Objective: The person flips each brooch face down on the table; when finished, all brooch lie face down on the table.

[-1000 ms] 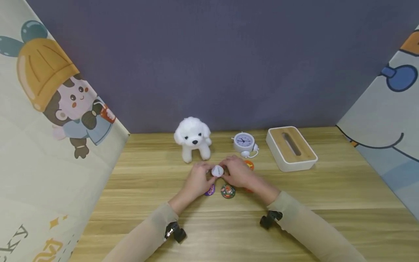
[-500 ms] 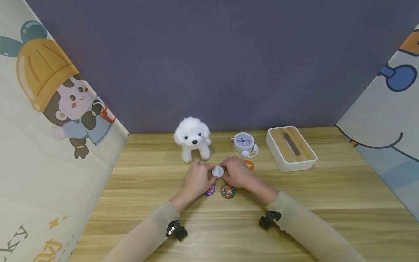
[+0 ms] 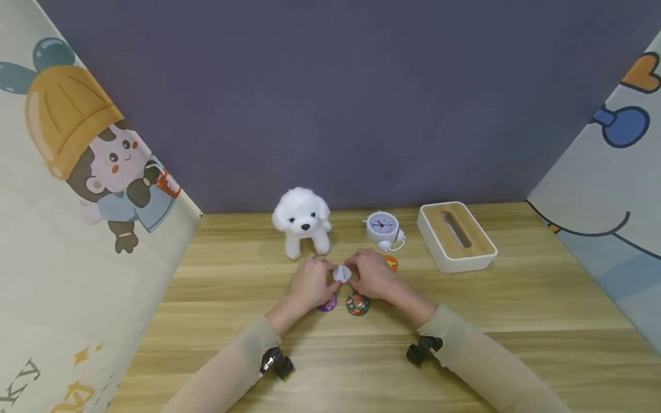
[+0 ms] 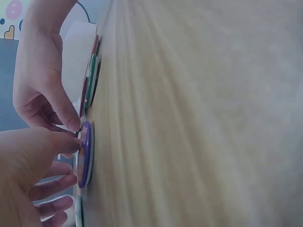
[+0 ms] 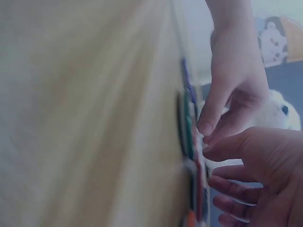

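Note:
Close to the middle of the table, a small white round disc with a grey mark is pinched between both hands in the head view. My left hand grips its left edge, and my right hand grips its right edge, each with thumb and fingertips. A purple round badge lies partly under my left hand. Just below the disc is a green badge with a picture on it. Beyond my right hand an orange badge shows. In both wrist views the thumbs nearly meet and the disc is mostly hidden.
A white plush dog stands behind my left hand. Farther right are a white alarm clock and a white tissue box with a wooden lid. A dark wall closes off the back, with printed panels at both sides.
The head view has shifted slightly, so everything sits a little lower in it. Both hands stay on the white disc with hardly any movement.

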Motion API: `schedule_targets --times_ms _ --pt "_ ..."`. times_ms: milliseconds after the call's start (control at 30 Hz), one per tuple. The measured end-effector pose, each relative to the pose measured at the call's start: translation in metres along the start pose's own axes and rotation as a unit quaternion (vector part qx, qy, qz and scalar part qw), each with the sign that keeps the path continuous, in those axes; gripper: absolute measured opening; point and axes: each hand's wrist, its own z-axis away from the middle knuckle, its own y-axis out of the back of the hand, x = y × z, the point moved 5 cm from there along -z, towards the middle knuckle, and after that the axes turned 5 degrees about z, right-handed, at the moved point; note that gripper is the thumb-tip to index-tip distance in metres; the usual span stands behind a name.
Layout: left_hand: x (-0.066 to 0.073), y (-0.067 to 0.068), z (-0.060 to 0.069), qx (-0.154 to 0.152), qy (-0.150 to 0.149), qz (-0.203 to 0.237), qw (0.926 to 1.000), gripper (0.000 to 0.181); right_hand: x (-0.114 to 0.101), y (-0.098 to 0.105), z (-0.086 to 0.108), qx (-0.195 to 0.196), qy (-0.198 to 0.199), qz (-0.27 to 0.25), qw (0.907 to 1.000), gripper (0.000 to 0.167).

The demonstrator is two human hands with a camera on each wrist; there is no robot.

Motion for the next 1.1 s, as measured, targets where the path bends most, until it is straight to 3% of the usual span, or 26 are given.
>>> schedule_targets --times_ms 100,200,367,633,767,900,1100 --pt "0.002 0.003 -0.005 -0.001 -0.006 -0.005 1.0 0.034 0.007 0.006 -0.003 0.023 -0.005 -0.015 0.9996 0.037" --pt "0.008 0.002 -0.017 -0.005 -0.003 0.023 0.9997 0.035 0.02 0.016 -0.005 0.036 -0.016 -0.012 0.9992 0.039" --pt "0.017 -0.006 -0.039 -0.019 0.009 0.057 0.9981 0.036 0.035 0.022 -0.005 0.023 -0.035 0.014 0.999 0.04" --pt "0.023 -0.015 -0.052 -0.049 0.015 -0.022 0.9985 0.031 0.036 0.016 -0.005 0.02 -0.029 0.048 0.9982 0.033" --pt "0.024 -0.015 -0.054 -0.059 0.023 -0.031 0.9975 0.031 0.037 0.014 -0.006 0.029 -0.032 0.04 0.9983 0.03" --pt "0.023 -0.017 -0.054 -0.059 0.025 -0.006 0.9979 0.032 0.039 0.012 -0.007 0.036 -0.035 0.012 0.9987 0.028" --pt "0.016 -0.016 -0.051 -0.024 0.022 0.091 0.9953 0.03 0.045 0.012 -0.006 0.039 -0.055 -0.057 0.9961 0.031"
